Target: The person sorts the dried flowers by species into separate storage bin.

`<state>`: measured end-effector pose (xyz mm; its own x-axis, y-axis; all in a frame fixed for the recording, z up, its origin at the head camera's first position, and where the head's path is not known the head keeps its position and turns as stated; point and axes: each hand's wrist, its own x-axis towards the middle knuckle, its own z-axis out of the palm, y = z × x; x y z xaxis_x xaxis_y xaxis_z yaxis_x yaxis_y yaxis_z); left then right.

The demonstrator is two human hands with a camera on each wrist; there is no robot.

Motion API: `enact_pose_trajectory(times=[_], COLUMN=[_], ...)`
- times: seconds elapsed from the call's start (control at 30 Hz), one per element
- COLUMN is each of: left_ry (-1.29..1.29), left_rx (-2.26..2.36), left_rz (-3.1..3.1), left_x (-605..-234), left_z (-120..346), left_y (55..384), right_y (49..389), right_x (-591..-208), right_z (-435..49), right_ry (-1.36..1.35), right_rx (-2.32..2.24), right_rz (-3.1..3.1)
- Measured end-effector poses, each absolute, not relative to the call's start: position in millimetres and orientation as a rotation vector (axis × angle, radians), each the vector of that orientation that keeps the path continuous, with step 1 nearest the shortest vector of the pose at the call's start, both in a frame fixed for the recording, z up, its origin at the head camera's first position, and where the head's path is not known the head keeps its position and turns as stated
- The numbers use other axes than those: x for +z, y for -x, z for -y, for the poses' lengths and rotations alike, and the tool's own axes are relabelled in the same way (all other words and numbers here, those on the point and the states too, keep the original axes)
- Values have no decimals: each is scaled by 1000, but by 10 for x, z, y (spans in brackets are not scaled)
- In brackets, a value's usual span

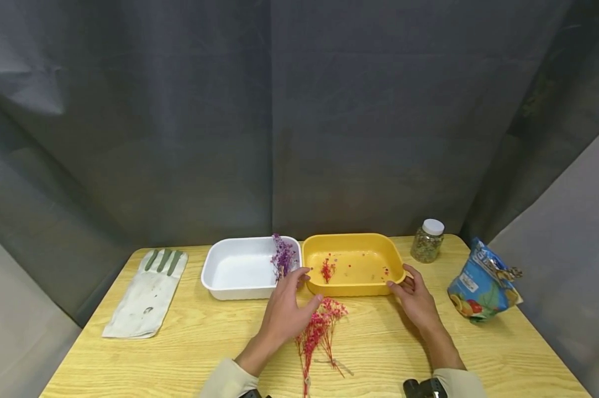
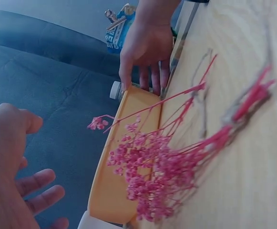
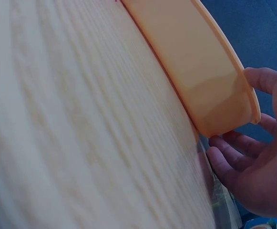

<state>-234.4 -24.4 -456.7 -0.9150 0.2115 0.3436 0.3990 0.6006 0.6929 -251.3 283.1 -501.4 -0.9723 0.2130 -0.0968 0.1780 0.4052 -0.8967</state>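
Observation:
My right hand point(image 1: 419, 301) holds the right front corner of a yellow plastic tray point(image 1: 349, 290). In the right wrist view its thumb lies on the rim, and the other fingers bend around the end wall. My left hand point(image 1: 284, 312) hovers by the left front corner of the tray, thumb spread away from the fingers and nothing held. A red dried-flower sprig point(image 1: 327, 271) and scattered bits lie in the yellow tray. On the table before it, partly behind my left hand, lies a bunch of pink dried flowers point(image 2: 152, 164) with red stems.
Left of the yellow tray stands a white tray point(image 1: 235, 293) with purple dried flowers point(image 1: 282, 257) at its right end. A white-and-green glove point(image 1: 142, 301) lies far left. Right are a white-lidded jar point(image 1: 427, 243) and a blue bag point(image 1: 481, 290) with a metal clip. Grey curtains stand behind.

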Motion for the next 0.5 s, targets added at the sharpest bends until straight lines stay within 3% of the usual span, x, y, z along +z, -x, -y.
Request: enact_pose_trajectory(times=[0.5], left_ry=[485], left_rx=[-1167], left_rz=[2640], left_x=[-4717], left_z=[334], left_y=[2078], right_y=[2504], right_x=[-4991], right_z=[-2833], right_ry=[352], right_rx=[1658], right_rz=[2615])
